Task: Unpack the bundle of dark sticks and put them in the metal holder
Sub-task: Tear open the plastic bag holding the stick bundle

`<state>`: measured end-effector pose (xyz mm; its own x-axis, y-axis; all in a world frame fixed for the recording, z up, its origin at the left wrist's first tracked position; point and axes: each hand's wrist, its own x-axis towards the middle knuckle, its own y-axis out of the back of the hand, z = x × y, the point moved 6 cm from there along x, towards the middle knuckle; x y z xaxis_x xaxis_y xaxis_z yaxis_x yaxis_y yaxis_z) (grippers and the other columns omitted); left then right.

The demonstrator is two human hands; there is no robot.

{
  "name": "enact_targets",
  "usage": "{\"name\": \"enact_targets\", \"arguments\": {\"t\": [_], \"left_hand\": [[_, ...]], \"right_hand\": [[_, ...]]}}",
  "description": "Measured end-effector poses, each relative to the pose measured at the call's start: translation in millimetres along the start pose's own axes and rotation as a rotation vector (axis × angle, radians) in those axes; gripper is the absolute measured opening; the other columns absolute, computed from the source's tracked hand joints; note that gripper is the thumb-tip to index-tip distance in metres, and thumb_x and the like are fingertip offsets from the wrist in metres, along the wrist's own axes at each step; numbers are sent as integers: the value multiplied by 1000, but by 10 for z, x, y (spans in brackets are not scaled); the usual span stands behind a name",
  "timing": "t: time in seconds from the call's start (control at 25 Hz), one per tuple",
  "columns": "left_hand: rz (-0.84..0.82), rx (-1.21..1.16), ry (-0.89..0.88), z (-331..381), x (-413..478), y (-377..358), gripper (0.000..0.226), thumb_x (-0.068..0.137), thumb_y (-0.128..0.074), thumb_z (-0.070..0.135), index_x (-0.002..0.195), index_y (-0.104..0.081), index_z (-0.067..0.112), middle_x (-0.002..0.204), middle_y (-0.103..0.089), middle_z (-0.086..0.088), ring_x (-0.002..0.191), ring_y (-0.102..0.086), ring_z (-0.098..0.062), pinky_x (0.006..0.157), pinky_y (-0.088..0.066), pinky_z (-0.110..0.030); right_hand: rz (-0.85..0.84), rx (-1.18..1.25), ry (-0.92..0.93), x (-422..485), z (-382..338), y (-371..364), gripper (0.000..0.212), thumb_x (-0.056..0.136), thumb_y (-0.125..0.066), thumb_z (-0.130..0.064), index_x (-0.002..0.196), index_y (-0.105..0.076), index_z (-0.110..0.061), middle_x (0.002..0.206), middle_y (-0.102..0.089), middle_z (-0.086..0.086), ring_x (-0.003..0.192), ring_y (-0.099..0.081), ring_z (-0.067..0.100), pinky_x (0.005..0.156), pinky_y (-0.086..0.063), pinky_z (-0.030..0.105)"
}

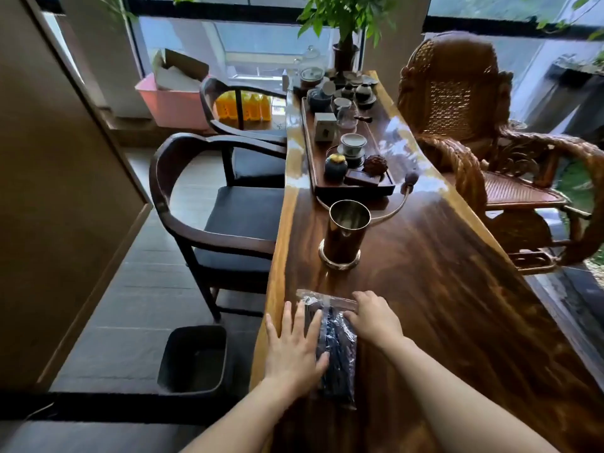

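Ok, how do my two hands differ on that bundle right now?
The left hand lies flat, fingers straight, against the bundle on its left side; the right hand has fingers curled on its plastic wrap. The left hand sits nearer you, the right hand nearer the far end. Both touch the bundle.

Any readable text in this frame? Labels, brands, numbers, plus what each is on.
None legible in the head view.
Dark mark on the pale square box on the tray: too small and blurred to read.
Any labels on the orange bottles: too blurred to read.
No print visible on the clear wrapper round the dark sticks, nor on the metal holder.
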<state>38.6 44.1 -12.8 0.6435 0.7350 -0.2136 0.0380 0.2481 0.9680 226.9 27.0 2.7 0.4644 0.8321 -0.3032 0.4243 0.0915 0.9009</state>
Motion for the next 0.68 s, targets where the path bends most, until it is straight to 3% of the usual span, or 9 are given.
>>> {"name": "enact_targets", "arguments": {"t": [0.12,0.28,0.52,0.68], "left_hand": [[-41,16,43,132,111,-125,81,91,-25,66,155,11,34,168,11,-10,153,18,-36,115,16,-67],[-93,14,-6,118,176,-288,79,92,-24,65,157,5,31,168,9,-12,153,17,-34,121,11,-56],[-111,-67,-99,51,146,-396,78,93,-29,63,158,-2,30,169,8,-9,153,17,-30,118,11,-41],[-125,-190,-125,-29,59,-316,77,93,-42,56,157,-6,33,169,8,-3,154,16,-22,117,3,-34]], "right_hand": [[-46,-16,61,179,70,-119,59,96,-56,-43,149,-42,-21,151,-45,3,136,-41,29,105,-45,45],[-103,-45,84,354,37,-253,55,99,-50,-41,149,-42,-20,151,-46,3,134,-42,32,105,-46,46],[-92,-99,50,435,-11,-238,29,98,-52,-37,115,-68,-20,120,-69,4,114,-57,30,92,-51,41],[-184,132,-100,361,34,-147,17,92,-61,-31,92,-75,-22,95,-77,1,94,-71,23,79,-55,33]]}}
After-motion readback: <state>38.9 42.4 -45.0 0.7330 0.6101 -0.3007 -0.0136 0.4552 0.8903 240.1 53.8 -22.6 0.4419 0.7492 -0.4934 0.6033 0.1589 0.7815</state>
